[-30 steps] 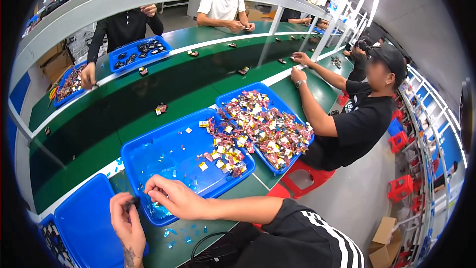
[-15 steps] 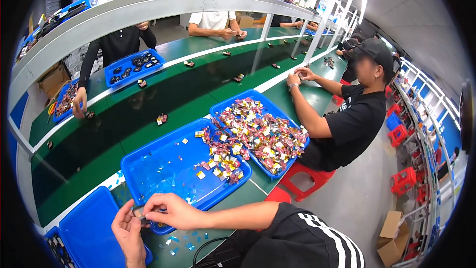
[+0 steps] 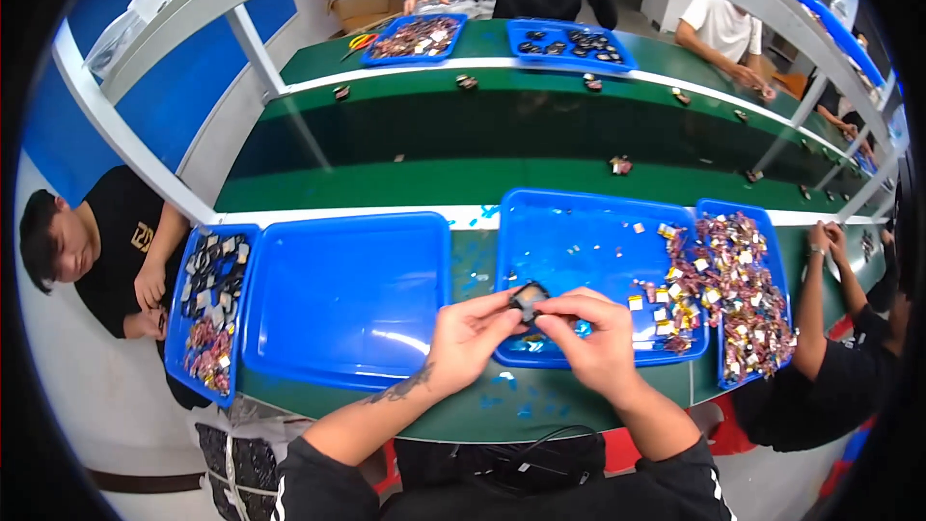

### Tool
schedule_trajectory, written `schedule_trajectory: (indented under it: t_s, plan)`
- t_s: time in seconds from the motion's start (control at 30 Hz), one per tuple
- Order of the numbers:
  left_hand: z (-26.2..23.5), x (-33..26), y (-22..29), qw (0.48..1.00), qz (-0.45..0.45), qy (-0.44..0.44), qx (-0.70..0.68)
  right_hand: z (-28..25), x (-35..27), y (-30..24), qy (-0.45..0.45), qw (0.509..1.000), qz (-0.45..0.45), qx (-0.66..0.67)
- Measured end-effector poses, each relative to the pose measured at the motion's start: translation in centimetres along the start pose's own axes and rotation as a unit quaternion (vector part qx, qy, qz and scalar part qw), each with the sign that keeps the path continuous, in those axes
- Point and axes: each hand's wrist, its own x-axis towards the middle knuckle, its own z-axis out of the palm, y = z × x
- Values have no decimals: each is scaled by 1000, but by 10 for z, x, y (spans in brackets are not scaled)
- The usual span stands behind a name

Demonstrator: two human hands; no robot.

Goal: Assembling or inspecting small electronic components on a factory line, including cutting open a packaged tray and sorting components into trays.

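Close in front of me, a small black casing (image 3: 526, 295) with a pale greyish middle is pinched between both hands. My left hand (image 3: 471, 340) grips its left side with thumb and fingertips. On its right side, the thumb and fingers of my right hand (image 3: 590, 336) press together; what exactly they touch is partly hidden. Both hands are over the near left edge of a blue tray (image 3: 569, 201), which holds small parts with white, yellow and reddish pieces (image 3: 675, 294) at its right end. Scraps of blue film (image 3: 526, 413) lie on the green table nearby.
At my left stands another blue tray (image 3: 347, 294), then one of black and reddish parts (image 3: 214, 270) beside a seated person. A heaped tray (image 3: 748, 299) stands at right. Beyond is a dark conveyor belt (image 3: 463, 140) carrying small parts; co-workers sit across and at right.
My view has swung left, so the table now lies straight ahead and my hands appear mid-picture. Both hands still hold the small casing together.
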Motion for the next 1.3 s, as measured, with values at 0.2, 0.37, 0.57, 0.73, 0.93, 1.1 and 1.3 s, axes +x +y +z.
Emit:
schedule_trajectory:
  t_s: [0.2, 0.37, 0.57, 0.73, 0.93, 1.1, 1.3]
  plan:
    - [-1, -7, -1, 999, 31, -22, 39, 8, 4, 3, 7, 988, -93, -120]
    - [-1, -4, 1, 998, 35, -40, 31, 8, 2, 4, 17, 985, -89, -148]
    - [0, -7, -1, 997, 43, -35, 43, 10, 1, 5, 20, 981, -105, -162]
    - [3, -9, -3, 997, 24, -31, 62, 6, 4, 6, 2, 972, -119, -201]
    - [1, -12, 3, 994, 32, -23, 105, 1, 5, -1, -6, 964, -93, -248]
    - [-3, -4, 13, 997, 55, 51, 22, 0, 6, 13, -14, 995, 41, 95]
    - [4, -6, 21, 994, 91, 64, 0, 8, -4, 12, -32, 999, 26, 32]
